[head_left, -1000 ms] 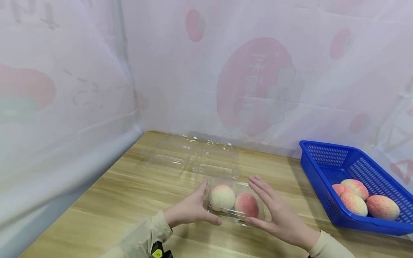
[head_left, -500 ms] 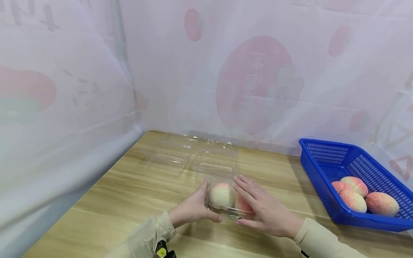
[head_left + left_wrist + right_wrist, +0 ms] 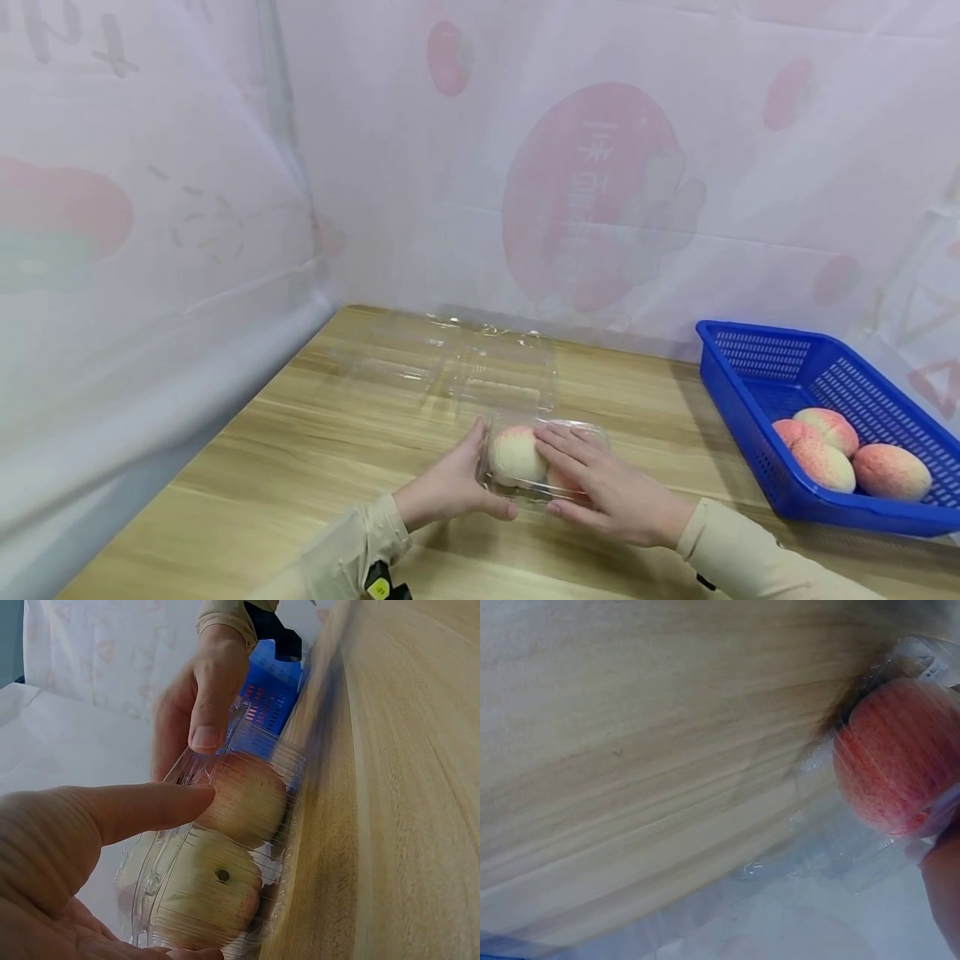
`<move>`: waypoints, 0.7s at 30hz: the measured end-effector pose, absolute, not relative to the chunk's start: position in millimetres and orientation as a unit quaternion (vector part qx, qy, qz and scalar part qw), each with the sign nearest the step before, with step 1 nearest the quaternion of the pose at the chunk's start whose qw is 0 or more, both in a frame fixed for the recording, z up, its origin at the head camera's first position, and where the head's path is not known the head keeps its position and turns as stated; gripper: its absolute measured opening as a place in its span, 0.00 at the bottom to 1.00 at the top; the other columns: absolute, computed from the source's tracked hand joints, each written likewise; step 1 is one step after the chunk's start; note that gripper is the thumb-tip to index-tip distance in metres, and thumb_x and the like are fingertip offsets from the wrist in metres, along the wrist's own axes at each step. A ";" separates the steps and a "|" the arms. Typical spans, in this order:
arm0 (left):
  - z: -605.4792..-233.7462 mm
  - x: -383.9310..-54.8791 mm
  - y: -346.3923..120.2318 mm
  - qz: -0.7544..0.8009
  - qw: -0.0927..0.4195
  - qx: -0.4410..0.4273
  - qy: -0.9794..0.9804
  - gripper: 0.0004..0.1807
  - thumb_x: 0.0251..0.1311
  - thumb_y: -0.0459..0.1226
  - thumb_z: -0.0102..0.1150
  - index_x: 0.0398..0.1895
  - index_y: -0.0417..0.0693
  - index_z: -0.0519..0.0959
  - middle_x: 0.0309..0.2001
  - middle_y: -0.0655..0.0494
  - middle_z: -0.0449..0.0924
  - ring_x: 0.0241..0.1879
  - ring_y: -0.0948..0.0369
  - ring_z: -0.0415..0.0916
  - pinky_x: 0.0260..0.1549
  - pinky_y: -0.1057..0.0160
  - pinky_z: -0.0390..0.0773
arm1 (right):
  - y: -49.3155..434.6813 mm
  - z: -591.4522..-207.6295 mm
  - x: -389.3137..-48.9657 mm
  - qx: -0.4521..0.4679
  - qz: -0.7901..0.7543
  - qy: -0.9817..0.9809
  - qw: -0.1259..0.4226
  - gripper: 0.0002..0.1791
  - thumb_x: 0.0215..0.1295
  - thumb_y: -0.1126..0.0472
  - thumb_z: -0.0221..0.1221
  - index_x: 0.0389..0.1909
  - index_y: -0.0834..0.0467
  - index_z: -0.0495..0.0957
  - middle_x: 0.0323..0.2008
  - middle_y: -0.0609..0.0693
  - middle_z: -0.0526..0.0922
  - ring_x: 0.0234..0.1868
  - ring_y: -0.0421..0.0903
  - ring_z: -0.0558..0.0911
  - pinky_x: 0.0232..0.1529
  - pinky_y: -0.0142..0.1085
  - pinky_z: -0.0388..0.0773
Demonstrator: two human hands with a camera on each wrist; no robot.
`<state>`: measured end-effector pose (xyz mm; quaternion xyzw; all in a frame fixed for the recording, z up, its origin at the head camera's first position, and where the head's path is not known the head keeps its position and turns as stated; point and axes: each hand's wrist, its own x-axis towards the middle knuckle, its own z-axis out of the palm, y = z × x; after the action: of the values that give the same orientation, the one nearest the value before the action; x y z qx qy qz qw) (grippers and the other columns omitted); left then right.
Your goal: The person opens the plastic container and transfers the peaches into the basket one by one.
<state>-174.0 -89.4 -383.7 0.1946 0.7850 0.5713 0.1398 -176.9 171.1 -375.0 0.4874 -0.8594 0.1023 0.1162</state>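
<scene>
A clear plastic clamshell box (image 3: 531,493) with its lid down sits on the wooden table. Inside it are a pale peach (image 3: 514,458) on the left and a redder peach (image 3: 900,754) on the right. My left hand (image 3: 450,483) grips the box's left end, thumb at the front edge and fingers round the far side. With extended fingers my right hand (image 3: 615,492) presses on the lid's right half, its thumb near the front edge. That hand covers most of the redder peach in the head view.
At the right stands a blue basket (image 3: 738,392) holding several peaches (image 3: 892,472). Behind the box lie open clear clamshell boxes (image 3: 501,375), hard to see against the wood table (image 3: 300,467). A printed white cloth (image 3: 420,208) hangs along the back and left.
My right hand has moved left from the box's right end onto the lid and now presses there. The left hand has kept its hold at the left end.
</scene>
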 end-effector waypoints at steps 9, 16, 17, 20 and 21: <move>-382.8 -173.2 -89.6 0.573 0.138 0.186 0.786 0.72 0.35 0.31 0.81 0.75 0.30 0.34 0.74 0.31 0.42 0.71 0.40 0.50 0.68 0.43 0.49 | 171.2 -366.7 -177.0 0.511 0.102 -0.848 0.093 0.38 0.61 0.56 0.62 0.70 0.67 0.63 0.72 0.60 0.60 0.71 0.58 0.60 0.64 0.52 0.65; -382.2 -172.7 -89.3 0.569 0.137 0.185 0.790 0.72 0.35 0.32 0.81 0.75 0.29 0.34 0.73 0.30 0.44 0.69 0.40 0.54 0.67 0.44 0.52 | 170.0 -364.7 -178.3 0.520 0.090 -0.842 0.109 0.37 0.59 0.58 0.66 0.67 0.69 0.67 0.69 0.62 0.65 0.69 0.58 0.64 0.63 0.51 0.67; -382.2 -172.8 -89.3 0.568 0.136 0.186 0.790 0.72 0.35 0.32 0.81 0.75 0.29 0.34 0.73 0.30 0.44 0.70 0.40 0.54 0.67 0.44 0.52 | 169.8 -364.3 -178.5 0.521 0.091 -0.842 0.111 0.37 0.59 0.58 0.66 0.67 0.69 0.67 0.69 0.62 0.65 0.69 0.58 0.64 0.63 0.51 0.68; -382.9 -172.8 -89.0 0.574 0.136 0.189 0.785 0.71 0.36 0.31 0.81 0.75 0.28 0.34 0.73 0.29 0.43 0.70 0.40 0.53 0.67 0.45 0.53 | 169.1 -364.1 -178.9 0.520 0.092 -0.841 0.120 0.36 0.59 0.57 0.67 0.65 0.69 0.69 0.67 0.62 0.67 0.68 0.58 0.66 0.62 0.51 0.68; -383.7 -172.9 -88.7 0.576 0.135 0.191 0.783 0.71 0.37 0.31 0.81 0.74 0.28 0.33 0.73 0.28 0.44 0.69 0.40 0.54 0.67 0.46 0.53 | 168.8 -364.2 -179.0 0.519 0.093 -0.841 0.123 0.36 0.59 0.56 0.68 0.65 0.69 0.69 0.67 0.62 0.68 0.68 0.58 0.66 0.62 0.51 0.69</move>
<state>-172.9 -88.7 -383.7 0.1905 0.7831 0.5764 0.1353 -179.0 168.8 -364.2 0.5192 -0.8407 0.0930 0.1226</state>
